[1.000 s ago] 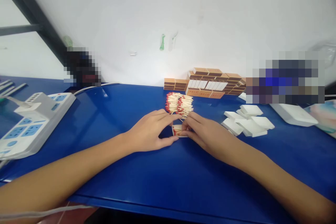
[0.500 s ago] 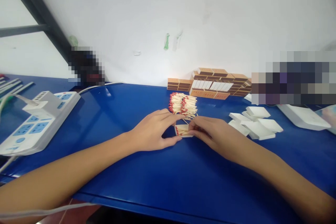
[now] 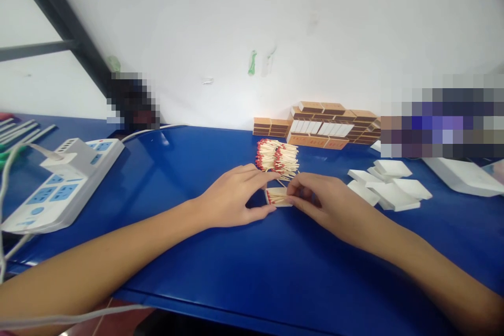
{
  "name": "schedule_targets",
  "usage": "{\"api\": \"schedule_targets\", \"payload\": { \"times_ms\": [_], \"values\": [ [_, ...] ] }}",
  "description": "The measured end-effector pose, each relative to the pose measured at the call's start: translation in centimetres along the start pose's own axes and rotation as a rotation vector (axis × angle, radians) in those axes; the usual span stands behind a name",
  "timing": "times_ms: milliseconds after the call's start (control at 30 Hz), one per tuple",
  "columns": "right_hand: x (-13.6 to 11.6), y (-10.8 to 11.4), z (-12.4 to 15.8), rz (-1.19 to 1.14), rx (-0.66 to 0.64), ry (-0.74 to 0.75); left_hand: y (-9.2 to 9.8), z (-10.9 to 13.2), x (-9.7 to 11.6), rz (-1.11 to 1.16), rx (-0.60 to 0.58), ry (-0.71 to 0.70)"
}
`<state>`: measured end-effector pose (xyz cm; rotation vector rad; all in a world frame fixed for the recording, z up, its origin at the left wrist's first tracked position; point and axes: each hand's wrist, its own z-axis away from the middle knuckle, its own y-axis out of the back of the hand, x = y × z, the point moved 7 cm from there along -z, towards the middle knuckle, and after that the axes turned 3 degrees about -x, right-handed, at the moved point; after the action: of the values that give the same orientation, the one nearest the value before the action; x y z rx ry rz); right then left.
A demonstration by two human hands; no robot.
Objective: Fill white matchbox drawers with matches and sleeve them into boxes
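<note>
Your left hand [image 3: 232,197] braces match tray [image 3: 277,197] flat on table [image 3: 205,252]; right hand [image 3: 326,200] pinches matches into it, loose pile [image 3: 277,156] just behind for reach

My blue table [image 3: 220,268] runs back to the white wall. On it, at my left, lies a white power strip [image 3: 59,184] with blue sockets. Near the middle sits a loose heap of red-tipped matches [image 3: 277,156], and just in front of it a small open tray of matches [image 3: 279,197]. Brown matchboxes [image 3: 318,126] are stacked along the wall, and white empty trays [image 3: 388,184] lie scattered at my right.
</note>
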<state>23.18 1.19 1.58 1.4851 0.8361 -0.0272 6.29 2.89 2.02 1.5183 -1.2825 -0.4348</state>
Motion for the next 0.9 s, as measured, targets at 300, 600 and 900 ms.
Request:
{"api": "schedule_targets", "payload": {
  "times_ms": [300, 600, 900],
  "values": [
    [-0.1, -0.1, -0.2, 0.005, -0.039, -0.003, 0.0, 0.0, -0.2, 0.023, 0.015, 0.000],
    [0.2, 0.7, -0.2, -0.095, -0.036, -0.059, -0.3, 0.1, -0.1, 0.000, -0.003, -0.007],
    [1.1, 2.0, 0.2, -0.180, 0.004, -0.148, 0.0, 0.1, -0.3, -0.005, 0.037, -0.017]
  ]
}}
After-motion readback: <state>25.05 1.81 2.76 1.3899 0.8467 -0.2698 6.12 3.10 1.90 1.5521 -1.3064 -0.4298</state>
